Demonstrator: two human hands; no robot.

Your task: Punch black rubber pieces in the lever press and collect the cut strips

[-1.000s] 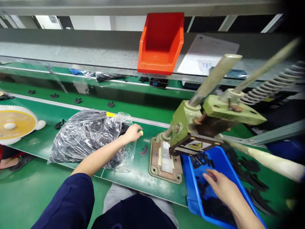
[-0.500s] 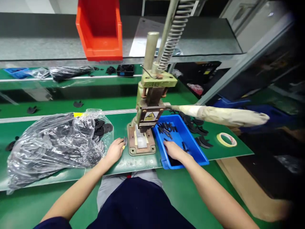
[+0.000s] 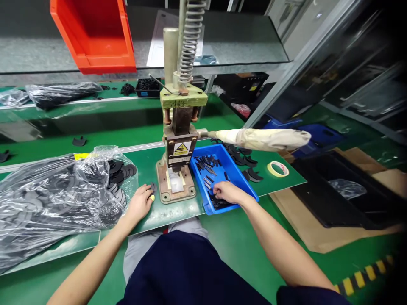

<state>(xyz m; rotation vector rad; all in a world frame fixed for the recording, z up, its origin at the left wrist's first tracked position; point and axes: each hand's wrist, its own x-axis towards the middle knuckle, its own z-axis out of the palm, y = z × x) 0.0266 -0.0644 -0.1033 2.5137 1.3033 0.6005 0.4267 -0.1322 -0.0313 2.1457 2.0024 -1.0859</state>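
Note:
My left hand point(image 3: 140, 203) rests on the green bench just left of the hand press base point(image 3: 175, 186), fingers curled around a small black curved part point(image 3: 153, 187); a yellow cap shows on one fingertip. My right hand point(image 3: 226, 192) is inside the blue tray point(image 3: 235, 169), fingers bent down pinching among small black pieces point(image 3: 206, 165). The green hand press point(image 3: 181, 127) stands between the two hands. Its cloth-wrapped lever point(image 3: 263, 139) sticks out to the right above the tray.
A clear plastic bag of black curved parts point(image 3: 54, 195) lies at left. More black parts point(image 3: 249, 163) and a tape roll point(image 3: 277, 169) sit right of the tray. An orange bin point(image 3: 95, 34) hangs on the shelf above. Cardboard point(image 3: 318, 228) and a black tray point(image 3: 349, 190) lie at right.
The view has swung to the right and the press now stands upright in the middle. My left hand moved from the bag's mouth to beside the press base. My right hand stayed in the blue tray.

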